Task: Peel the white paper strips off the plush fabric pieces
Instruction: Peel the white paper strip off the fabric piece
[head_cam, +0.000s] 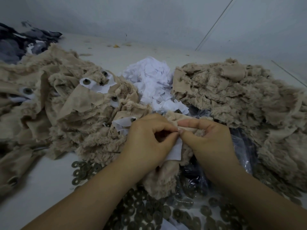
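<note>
A white paper strip point(176, 151) is hanging down between the two hands, low and centre in the view, lying against the small beige plush fabric piece point(163, 181) that the person is holding over the surface. The left hand point(147, 140) is pinching the strip's upper end, thumb and forefinger closed on it. The right hand point(207, 138) is gripping the plush piece's top edge, fingertips meeting the left hand's at the same spot.

To the left, a heap of beige plush pieces point(66, 100) is lying with white strips and dark round eyes showing. To the right, a second beige plush heap point(240, 100) is lying, no strips visible on it. Between the heaps, behind the hands, a mound of crumpled white paper scraps point(152, 82) is sitting. Dark round washers point(149, 211) are lying scattered on the pale grey surface point(49, 180) near the forearms, some over clear plastic.
</note>
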A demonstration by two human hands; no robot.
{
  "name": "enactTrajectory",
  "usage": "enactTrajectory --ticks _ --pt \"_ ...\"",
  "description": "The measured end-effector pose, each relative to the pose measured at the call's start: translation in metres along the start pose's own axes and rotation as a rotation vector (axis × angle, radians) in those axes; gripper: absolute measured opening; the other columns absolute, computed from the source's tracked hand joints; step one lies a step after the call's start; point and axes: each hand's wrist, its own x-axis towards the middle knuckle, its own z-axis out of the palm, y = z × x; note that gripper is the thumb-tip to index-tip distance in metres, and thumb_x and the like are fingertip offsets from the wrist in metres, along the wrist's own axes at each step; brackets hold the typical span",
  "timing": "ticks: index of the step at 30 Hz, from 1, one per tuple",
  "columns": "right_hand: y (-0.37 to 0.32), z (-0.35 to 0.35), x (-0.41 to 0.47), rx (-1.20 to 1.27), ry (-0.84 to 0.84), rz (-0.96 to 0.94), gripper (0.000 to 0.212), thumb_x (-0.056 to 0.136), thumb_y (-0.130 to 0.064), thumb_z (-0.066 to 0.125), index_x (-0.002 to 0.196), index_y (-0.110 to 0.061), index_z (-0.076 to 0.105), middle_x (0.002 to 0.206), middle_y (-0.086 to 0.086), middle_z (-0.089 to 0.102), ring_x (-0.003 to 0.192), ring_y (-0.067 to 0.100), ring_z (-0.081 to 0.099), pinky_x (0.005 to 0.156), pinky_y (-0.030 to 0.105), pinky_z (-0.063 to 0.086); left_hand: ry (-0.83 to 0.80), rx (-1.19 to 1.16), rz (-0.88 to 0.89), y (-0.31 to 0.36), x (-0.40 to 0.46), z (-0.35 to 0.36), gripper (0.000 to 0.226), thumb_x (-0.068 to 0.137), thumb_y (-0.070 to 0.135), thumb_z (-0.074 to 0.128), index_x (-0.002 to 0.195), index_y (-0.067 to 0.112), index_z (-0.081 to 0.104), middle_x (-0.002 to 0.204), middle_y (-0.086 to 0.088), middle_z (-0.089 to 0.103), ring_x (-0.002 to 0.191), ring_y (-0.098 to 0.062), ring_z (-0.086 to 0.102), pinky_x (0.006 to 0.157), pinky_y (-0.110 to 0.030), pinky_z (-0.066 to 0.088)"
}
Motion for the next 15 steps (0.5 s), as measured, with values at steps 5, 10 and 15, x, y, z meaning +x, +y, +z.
enactTrajectory --ticks 5,10,15 --pt "-0.0010 0.0013 -0.0032 -0.006 -0.024 -0.038 0.017 0.082 -0.001 0.076 0.083 -0.017 0.079 0.075 0.001 0.077 0.073 0.017 0.075 0.064 0.030 0.063 -0.054 0.201 0.059 0.0001 -0.0011 -0.0006 0.008 0.077 0.005 0.074 0.080 0.012 0.073 0.078 0.005 0.064 0.074 -0.006 0.057 0.066 -0.021 0.048" --pt "-0.0012 0.0002 -0.0019 0.025 -0.057 -0.005 0.013 0.082 0.001 0.076 0.087 -0.011 0.079 0.078 0.005 0.078 0.077 0.016 0.076 0.067 0.026 0.061 -0.126 0.270 0.057 -0.0002 -0.0021 -0.0004 0.008 0.076 0.007 0.072 0.080 0.014 0.069 0.078 0.005 0.060 0.075 -0.009 0.055 0.065 -0.026 0.048" --pt "-0.0010 0.0004 -0.0020 0.006 -0.048 0.004 0.014 0.083 0.003 0.074 0.087 -0.009 0.078 0.078 0.006 0.078 0.076 0.016 0.076 0.065 0.025 0.062 -0.171 0.168 -0.010 -0.0037 0.0006 -0.0036 0.007 0.080 0.013 0.070 0.082 0.020 0.069 0.081 0.012 0.060 0.079 -0.005 0.056 0.066 -0.017 0.046"
